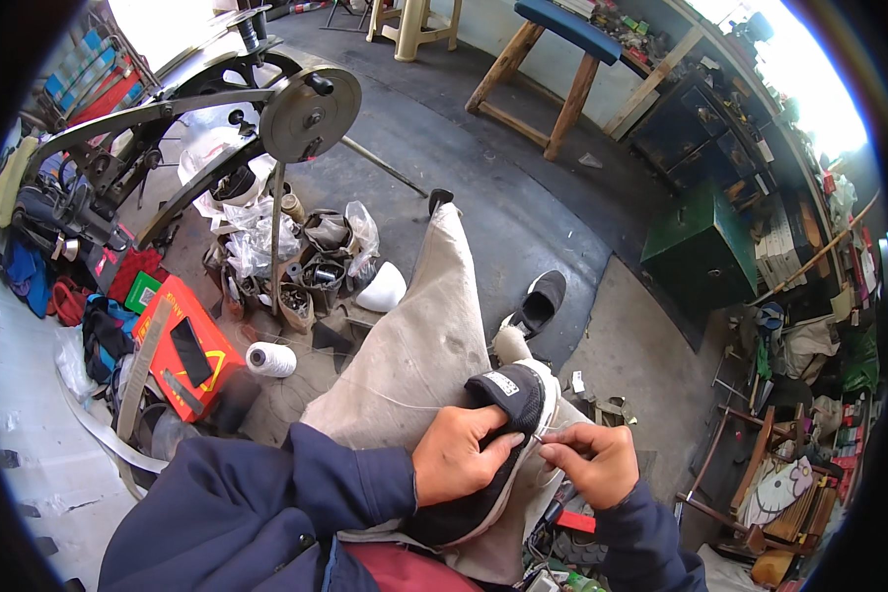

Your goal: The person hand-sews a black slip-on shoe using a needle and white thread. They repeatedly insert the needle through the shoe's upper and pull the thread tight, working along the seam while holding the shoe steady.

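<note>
A black shoe (476, 515) with a white sole edge lies on a pale cloth (414, 316) over my lap. My left hand (459, 459) is closed on it, thumb pressing near the sole edge and fingers partly hidden at the opening. On the other side of that edge, my right hand (597, 464) pinches something thin and pale, too small to name. A fine thread (395, 402) runs across the cloth toward my left hand. Farther off, a second dark shoe (543, 301) rests on the floor.
At left stand a hand-cranked metal machine (311, 113) and bags of small parts (316, 261). A white thread spool (271, 360) sits beside a red box (183, 345) with a dark phone on it. A blue-topped stool (567, 30), green box (701, 252) and wooden frames (760, 474) stand farther right.
</note>
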